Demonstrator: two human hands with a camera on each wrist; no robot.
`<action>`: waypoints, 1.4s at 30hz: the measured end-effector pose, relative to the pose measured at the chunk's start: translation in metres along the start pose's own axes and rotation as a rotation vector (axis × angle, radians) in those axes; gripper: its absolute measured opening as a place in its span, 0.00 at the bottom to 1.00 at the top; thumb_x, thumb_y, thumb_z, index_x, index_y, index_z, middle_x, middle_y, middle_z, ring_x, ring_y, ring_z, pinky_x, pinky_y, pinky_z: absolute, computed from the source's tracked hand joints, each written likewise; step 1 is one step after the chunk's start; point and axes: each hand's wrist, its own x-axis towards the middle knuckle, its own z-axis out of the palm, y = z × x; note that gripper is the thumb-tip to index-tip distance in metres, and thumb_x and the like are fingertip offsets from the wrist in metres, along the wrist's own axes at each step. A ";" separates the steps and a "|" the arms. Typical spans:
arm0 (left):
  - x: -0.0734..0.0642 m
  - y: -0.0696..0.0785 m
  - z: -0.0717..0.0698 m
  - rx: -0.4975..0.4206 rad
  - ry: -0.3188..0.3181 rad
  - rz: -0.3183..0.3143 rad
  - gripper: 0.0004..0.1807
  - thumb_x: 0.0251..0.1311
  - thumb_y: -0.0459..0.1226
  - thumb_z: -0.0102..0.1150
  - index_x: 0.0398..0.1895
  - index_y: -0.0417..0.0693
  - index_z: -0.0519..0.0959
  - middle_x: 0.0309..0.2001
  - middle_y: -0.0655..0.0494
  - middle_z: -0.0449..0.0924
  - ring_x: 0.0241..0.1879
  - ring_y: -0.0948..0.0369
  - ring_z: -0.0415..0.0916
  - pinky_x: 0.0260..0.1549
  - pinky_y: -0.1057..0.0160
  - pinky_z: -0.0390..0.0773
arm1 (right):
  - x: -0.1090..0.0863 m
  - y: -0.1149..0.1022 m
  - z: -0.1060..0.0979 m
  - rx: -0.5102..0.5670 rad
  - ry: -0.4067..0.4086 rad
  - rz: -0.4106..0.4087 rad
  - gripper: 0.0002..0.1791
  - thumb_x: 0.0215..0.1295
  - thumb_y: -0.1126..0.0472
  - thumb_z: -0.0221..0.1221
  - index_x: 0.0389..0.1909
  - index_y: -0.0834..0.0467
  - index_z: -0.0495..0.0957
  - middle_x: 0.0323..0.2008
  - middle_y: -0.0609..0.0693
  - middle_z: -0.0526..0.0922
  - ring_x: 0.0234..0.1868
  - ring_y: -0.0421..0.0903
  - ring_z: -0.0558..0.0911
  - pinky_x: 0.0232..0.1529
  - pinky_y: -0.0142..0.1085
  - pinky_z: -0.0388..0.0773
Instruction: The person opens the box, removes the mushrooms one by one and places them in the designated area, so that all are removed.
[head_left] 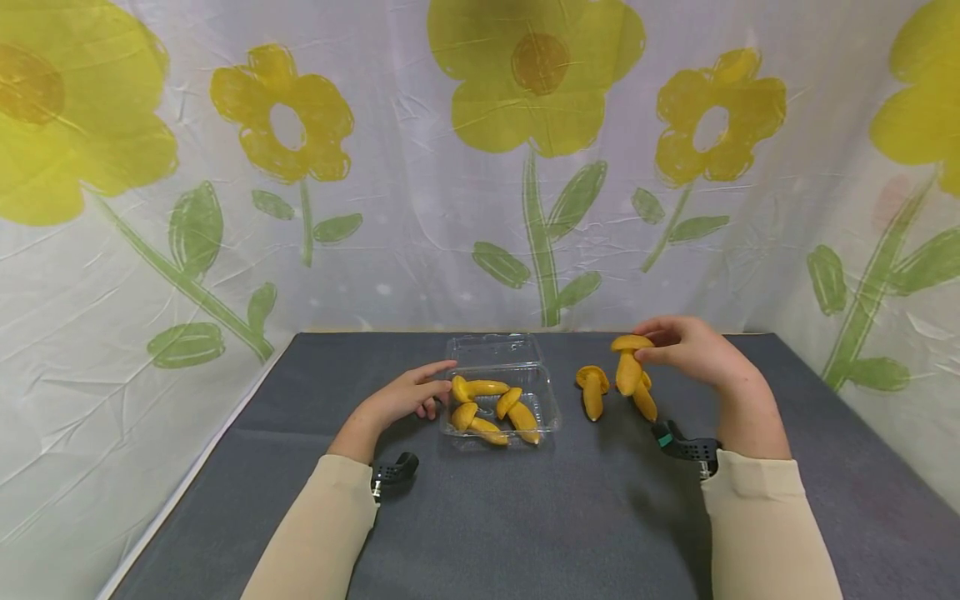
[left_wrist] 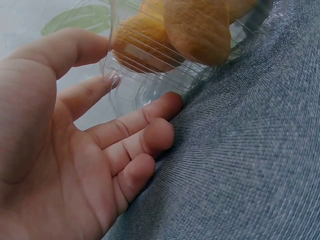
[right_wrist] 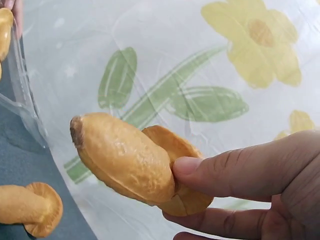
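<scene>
My right hand (head_left: 693,350) pinches a yellow mushroom (right_wrist: 127,157) near its cap between thumb and fingers, lifted over the cloth with the stem end pointing away from the hand. Below and beside it, a second mushroom (head_left: 593,392) and a third mushroom (head_left: 644,400), partly hidden by the held one, lie on the table. Several more mushrooms (head_left: 519,414) lie inside a clear plastic box (head_left: 551,417) with its lid (head_left: 491,347) folded back. At the box's left side, my left hand (head_left: 405,393) touches the wall with thumb and forefinger, its other fingers loosely bent beside the base (left_wrist: 135,100).
Dark grey cloth (head_left: 480,525) covers the table. Behind and at both sides hangs a white curtain (head_left: 397,208) printed with yellow flowers. Each wrist wears a black band, the left band (head_left: 393,471) and the right band (head_left: 686,446).
</scene>
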 end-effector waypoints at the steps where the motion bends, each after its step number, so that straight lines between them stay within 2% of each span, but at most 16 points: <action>1: 0.000 0.000 0.000 0.000 0.001 0.000 0.32 0.78 0.48 0.53 0.81 0.58 0.61 0.44 0.50 0.82 0.32 0.55 0.78 0.35 0.58 0.74 | -0.001 0.001 -0.001 0.002 -0.001 0.003 0.28 0.72 0.55 0.64 0.65 0.67 0.74 0.58 0.66 0.80 0.54 0.58 0.81 0.56 0.57 0.73; 19: 0.000 0.000 0.000 -0.009 0.002 -0.007 0.32 0.78 0.48 0.53 0.81 0.58 0.61 0.45 0.50 0.83 0.31 0.55 0.78 0.35 0.59 0.75 | -0.004 0.021 -0.011 -0.029 0.023 0.034 0.27 0.73 0.56 0.63 0.65 0.68 0.73 0.61 0.71 0.77 0.59 0.66 0.76 0.57 0.62 0.70; 42: 0.000 0.001 0.001 -0.007 0.009 -0.007 0.31 0.78 0.47 0.53 0.81 0.57 0.61 0.43 0.50 0.82 0.31 0.55 0.78 0.34 0.59 0.74 | -0.012 0.051 -0.024 -0.013 0.028 0.148 0.33 0.74 0.51 0.61 0.70 0.69 0.67 0.67 0.76 0.67 0.66 0.73 0.66 0.60 0.69 0.62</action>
